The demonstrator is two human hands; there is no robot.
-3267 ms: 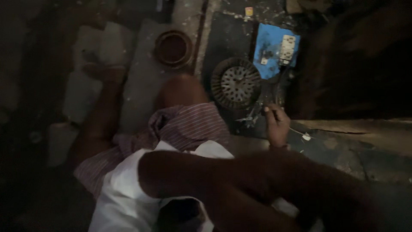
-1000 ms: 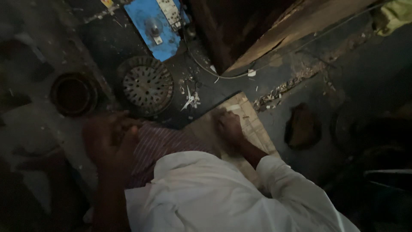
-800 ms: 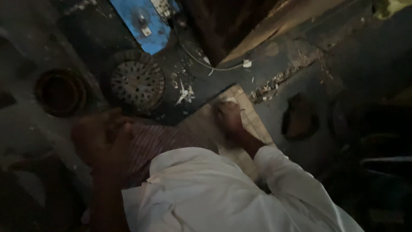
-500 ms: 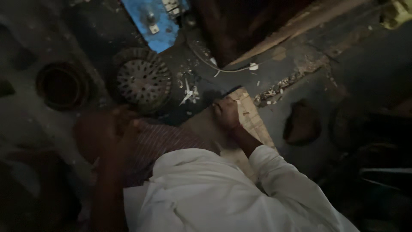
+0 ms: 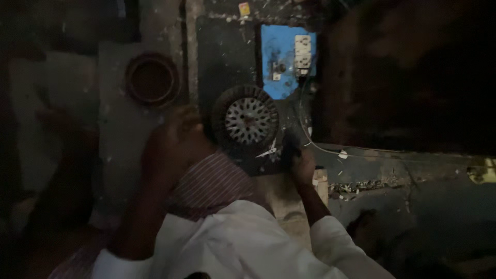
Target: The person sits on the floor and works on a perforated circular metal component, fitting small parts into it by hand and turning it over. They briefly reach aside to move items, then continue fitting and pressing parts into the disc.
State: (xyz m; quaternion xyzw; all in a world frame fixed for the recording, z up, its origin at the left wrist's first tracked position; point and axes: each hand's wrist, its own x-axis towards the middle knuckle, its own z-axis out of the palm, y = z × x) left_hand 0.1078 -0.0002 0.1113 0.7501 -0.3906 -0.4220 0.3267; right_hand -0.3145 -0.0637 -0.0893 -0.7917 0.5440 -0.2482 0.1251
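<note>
The scene is very dim. My right hand [image 5: 302,166] lies at the far end of a pale wooden board [image 5: 289,204] on the floor, just right of a round metal disc with radial slots [image 5: 248,119]. Its fingers look curled, and I cannot make out whether they hold anything. My left hand [image 5: 175,142] rests on my raised knee above the striped cloth [image 5: 214,183] and holds nothing I can see. White sleeves cover both my arms. Small white scraps [image 5: 268,151] lie between the disc and my right hand.
A blue board with a socket and switch [image 5: 284,59] lies beyond the disc. A thin white wire [image 5: 341,153] runs from it to the right. A brown round bowl [image 5: 152,80] sits at the upper left. Debris [image 5: 361,184] litters the dark floor to the right.
The view has swung, so the disc and blue board now sit upright at centre top. My right hand stays at the board's far end, and my left stays on the knee.
</note>
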